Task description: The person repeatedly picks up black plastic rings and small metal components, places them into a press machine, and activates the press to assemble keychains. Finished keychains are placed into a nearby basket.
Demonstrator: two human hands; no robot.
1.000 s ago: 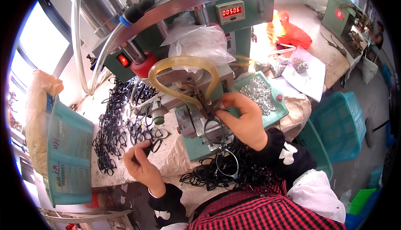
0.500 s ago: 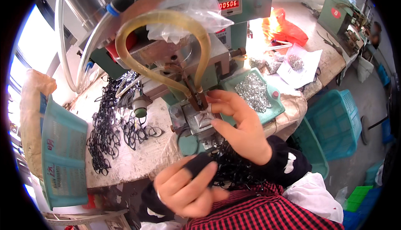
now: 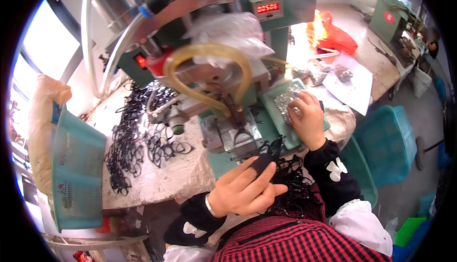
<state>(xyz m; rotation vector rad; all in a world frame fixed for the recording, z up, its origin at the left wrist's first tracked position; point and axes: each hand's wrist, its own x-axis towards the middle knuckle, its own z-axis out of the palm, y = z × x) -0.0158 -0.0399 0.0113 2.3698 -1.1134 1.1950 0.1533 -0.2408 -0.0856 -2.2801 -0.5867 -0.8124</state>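
My left hand is in front of the small press, with a black cover on one finger. Its fingers are bent around the end of a bunch of black cord loops, and the thumb points right. Another black loop is at the press's metal block, under the dark jaws. My right hand reaches over the green tray of small silvery metal pieces. Its fingers are curled down and pinched together, and what is between them is hidden.
A yellowish hose arches above the press. Piled black loops lie on the table to the left, beside a teal basket. More loops rest at my lap. Right of the table stands another teal basket; a red bag lies behind.
My right hand has left the press block and moved right to the tray of metal pieces. My left hand has moved up and right, nearer the press. The view has shifted slightly.
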